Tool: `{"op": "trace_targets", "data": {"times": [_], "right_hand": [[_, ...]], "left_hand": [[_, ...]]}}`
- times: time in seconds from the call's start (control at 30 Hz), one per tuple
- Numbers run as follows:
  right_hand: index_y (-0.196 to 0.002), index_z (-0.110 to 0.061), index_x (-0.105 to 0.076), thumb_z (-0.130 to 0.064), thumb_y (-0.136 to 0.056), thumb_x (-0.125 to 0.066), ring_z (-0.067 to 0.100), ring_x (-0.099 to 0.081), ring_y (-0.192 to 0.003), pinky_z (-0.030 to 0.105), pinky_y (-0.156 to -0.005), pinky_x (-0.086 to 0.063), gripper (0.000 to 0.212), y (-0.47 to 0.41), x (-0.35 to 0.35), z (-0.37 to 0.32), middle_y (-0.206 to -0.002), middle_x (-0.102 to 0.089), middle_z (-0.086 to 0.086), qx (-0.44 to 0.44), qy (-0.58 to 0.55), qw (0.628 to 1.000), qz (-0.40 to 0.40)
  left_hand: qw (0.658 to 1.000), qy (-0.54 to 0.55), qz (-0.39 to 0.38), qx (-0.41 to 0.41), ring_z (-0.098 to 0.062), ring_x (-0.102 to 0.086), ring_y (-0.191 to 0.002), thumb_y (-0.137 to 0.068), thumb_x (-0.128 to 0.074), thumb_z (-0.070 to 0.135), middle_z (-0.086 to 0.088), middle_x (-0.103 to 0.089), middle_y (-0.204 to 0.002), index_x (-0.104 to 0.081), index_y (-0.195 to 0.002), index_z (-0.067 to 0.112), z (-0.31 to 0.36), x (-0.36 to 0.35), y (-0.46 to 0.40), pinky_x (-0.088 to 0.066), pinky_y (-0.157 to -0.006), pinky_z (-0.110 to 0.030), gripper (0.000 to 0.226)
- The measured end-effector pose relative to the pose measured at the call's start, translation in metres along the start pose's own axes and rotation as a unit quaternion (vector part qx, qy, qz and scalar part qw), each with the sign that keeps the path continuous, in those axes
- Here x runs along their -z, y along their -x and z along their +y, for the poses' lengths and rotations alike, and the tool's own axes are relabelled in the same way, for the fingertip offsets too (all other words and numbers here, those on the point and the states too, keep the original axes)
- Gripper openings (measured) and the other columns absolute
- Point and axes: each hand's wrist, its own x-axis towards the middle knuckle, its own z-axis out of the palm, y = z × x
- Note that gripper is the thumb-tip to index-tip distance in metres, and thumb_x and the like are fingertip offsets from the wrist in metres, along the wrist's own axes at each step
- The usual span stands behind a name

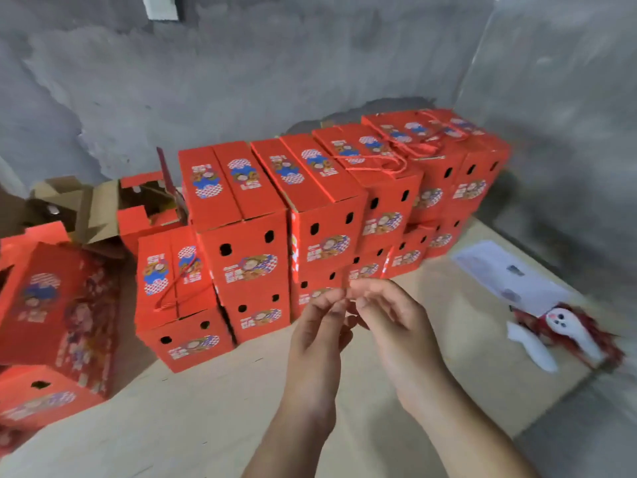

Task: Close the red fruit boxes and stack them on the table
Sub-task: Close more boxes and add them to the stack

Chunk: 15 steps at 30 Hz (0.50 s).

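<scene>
Both hands (pixel 348 305) meet fingertip to fingertip — grasp unclear — before glossy red cardboard boxes (pixel 241 236).

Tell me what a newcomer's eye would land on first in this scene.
First, the row of closed red fruit boxes stacked along the grey wall at the back of the table. Next, the left hand and right hand raised together in front of them, fingertips nearly meeting. At far left, an open red box sits beside more red boxes.
</scene>
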Motion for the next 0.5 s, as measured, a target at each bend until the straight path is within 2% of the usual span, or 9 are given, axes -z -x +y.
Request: {"op": "trace_targets", "data": {"times": [0.13, 0.23, 0.3, 0.4, 0.5], "right_hand": [[-0.101, -0.034, -0.075, -0.025, -0.093, -0.058, 0.011, -0.072, -0.105, 0.033, -0.092, -0.055, 0.021, 0.007, 0.136, 0.006, -0.108, -0.077, -0.007, 0.002, -0.02, 0.998, 0.057], [-0.106, -0.031, -0.076, -0.009, -0.102, -0.059, 0.007, -0.07, -0.11, 0.036, -0.093, -0.054, 0.028, 0.011, 0.251, 0.015, -0.113, -0.076, -0.01, -0.007, -0.005, 0.998, 0.063], [-0.109, -0.031, -0.076, -0.002, -0.102, -0.056, 0.003, -0.068, -0.112, 0.035, -0.097, -0.052, 0.036, 0.013, 0.322, 0.017, -0.114, -0.075, -0.014, -0.003, 0.008, 0.998, 0.061], [-0.109, -0.044, -0.074, -0.001, -0.101, -0.055, -0.001, -0.066, -0.113, 0.027, -0.096, -0.05, 0.048, 0.01, 0.411, 0.019, -0.115, -0.073, -0.02, -0.001, 0.032, 0.998, 0.056], [-0.108, -0.052, -0.072, -0.017, -0.095, -0.055, 0.004, -0.07, -0.104, 0.021, -0.085, -0.054, 0.041, -0.008, 0.48, 0.02, -0.11, -0.074, -0.02, -0.001, 0.04, 0.998, 0.049]], "left_hand": [[0.996, -0.045, -0.076, 0.006, -0.021, -0.072, -0.107, -0.103, -0.06, 0.028, -0.001, -0.077, -0.112, -0.076, -0.106, 0.032, -0.042, -0.119, 0.01, -0.052, -0.103, -0.036, 0.017], [0.993, -0.058, -0.1, 0.008, -0.015, -0.072, -0.1, -0.104, -0.059, 0.027, -0.001, -0.077, -0.112, -0.076, -0.11, 0.031, -0.086, -0.218, 0.021, -0.052, -0.104, -0.038, 0.018], [0.991, -0.06, -0.118, 0.007, -0.012, -0.071, -0.1, -0.105, -0.057, 0.026, 0.001, -0.077, -0.113, -0.075, -0.112, 0.034, -0.114, -0.282, 0.028, -0.054, -0.102, -0.036, 0.021], [0.988, -0.058, -0.142, 0.018, -0.02, -0.071, -0.114, -0.107, -0.053, 0.023, 0.0, -0.076, -0.12, -0.073, -0.12, 0.031, -0.149, -0.369, 0.031, -0.053, -0.104, -0.038, 0.025], [0.985, -0.067, -0.155, 0.026, -0.024, -0.072, -0.111, -0.108, -0.05, 0.021, -0.003, -0.077, -0.117, -0.073, -0.12, 0.033, -0.172, -0.442, 0.024, -0.057, -0.098, -0.035, 0.028]]}}
